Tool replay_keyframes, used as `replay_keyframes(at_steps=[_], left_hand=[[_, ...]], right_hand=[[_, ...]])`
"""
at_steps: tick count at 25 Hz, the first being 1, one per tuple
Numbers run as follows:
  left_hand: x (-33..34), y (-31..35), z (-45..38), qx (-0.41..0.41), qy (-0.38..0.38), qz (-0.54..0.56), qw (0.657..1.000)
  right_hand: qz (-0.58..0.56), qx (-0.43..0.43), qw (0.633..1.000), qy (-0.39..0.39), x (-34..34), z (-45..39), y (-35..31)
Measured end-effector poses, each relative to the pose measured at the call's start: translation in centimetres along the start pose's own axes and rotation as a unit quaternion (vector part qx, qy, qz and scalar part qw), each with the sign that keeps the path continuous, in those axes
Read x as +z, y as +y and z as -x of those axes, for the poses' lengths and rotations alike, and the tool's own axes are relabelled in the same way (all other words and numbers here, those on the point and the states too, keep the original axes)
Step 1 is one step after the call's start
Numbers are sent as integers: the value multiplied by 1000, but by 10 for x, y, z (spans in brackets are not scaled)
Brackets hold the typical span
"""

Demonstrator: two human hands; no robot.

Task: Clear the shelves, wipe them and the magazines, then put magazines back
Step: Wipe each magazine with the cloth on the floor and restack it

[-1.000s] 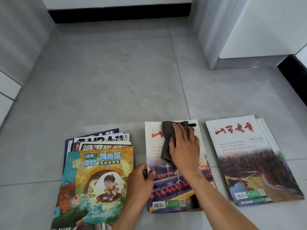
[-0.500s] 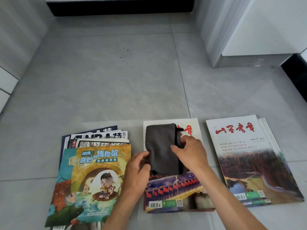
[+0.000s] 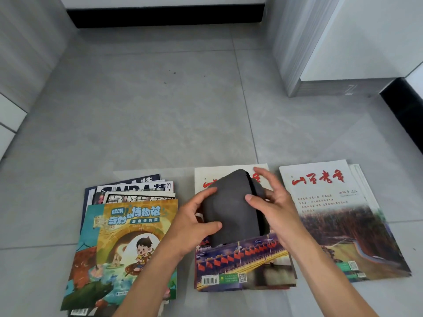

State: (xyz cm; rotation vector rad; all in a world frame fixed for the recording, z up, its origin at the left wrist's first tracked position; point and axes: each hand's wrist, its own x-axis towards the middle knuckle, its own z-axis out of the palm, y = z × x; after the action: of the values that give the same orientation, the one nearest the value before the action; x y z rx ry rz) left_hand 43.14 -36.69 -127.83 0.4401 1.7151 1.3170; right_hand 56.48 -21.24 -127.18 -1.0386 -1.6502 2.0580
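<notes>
Head view. Holding the grey cloth (image 3: 233, 207) in both hands, raised over the middle magazine (image 3: 242, 264). Left hand (image 3: 192, 223) gripping the cloth's left edge, thumb curling across the lower front, fingertips reaching the upper left corner. Right hand (image 3: 272, 207) pinching the right edge, thumb pressing on the front face, fingers spreading behind and partly hiding there. Both forearms entering from the bottom edge, converging toward the centre.

Lying flat on the grey tiled floor (image 3: 148, 115): three groups of magazines in a row. Left stack (image 3: 128, 229) fanning out, topped by a cartoon cover with a boy in a boat. Middle magazine lying just beside it, under the hands. Right stack (image 3: 332, 216) lying just beside the middle one, red calligraphy heading the top cover.

Hidden or unclear: the middle magazine's red title and upper cover mostly covered by the cloth and hands; lower corner of the left stack blocked by the left forearm and cut off by the frame; lower magazines showing edges only; count not determinable. Small cover print not legible.
</notes>
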Motion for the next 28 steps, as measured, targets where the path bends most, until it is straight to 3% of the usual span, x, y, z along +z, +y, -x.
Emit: replay_keyframes(at_steps=[2,3,4,5,6,8,9,10,11,12,13,14,16,17,19,21,23,26,28], left_hand=[[2,2,-3,25,31,-123,992],[1,2,-4,43,61,-198,977],[0,1,-4,50,81,-255,962],[-2,-1,-4,44,80,-272,958],[-3,-3,-3,27,63,-238,969],[-2,0,3,-26,9,-47,999],[1,-1,5,-45,4,32,998],[5,-4,5,-57,19,59,996],[9,-9,2,-70,40,56,995],[12,-16,-2,-84,55,33,994],[14,-23,-5,-91,60,-1,994],[16,-31,-9,-85,65,-39,993],[17,-40,-12,-55,106,-121,985],[17,-42,-10,-41,137,-169,975],[15,-45,-5,-27,187,-249,950],[13,-50,-1,-42,182,-254,949],[13,-54,2,-57,173,-243,953],[15,-54,2,-64,188,-234,952],[15,-52,2,-64,175,-227,956]], right_hand=[[188,-7,979,-83,-8,4,3],[317,-21,943,-96,-10,4,7],[413,-46,906,-80,-12,4,11],[439,-61,895,-49,-14,4,13],[406,-53,912,-28,-18,4,14],[142,51,988,-29,-21,4,9],[43,98,994,-27,-20,3,8],[39,97,994,-11,-19,4,8],[141,51,989,20,-19,4,12],[315,-31,947,56,-18,4,18],[450,-140,881,50,-15,5,26],[517,-226,825,-11,-10,6,35],[577,-257,756,-173,-6,10,60],[603,-255,729,-201,-9,10,74],[673,-269,676,-130,-15,4,85],[713,-212,668,37,-14,-6,74],[694,-173,686,133,3,-18,61],[661,-259,700,75,32,-12,93],[663,-319,677,-8,25,-7,106]])
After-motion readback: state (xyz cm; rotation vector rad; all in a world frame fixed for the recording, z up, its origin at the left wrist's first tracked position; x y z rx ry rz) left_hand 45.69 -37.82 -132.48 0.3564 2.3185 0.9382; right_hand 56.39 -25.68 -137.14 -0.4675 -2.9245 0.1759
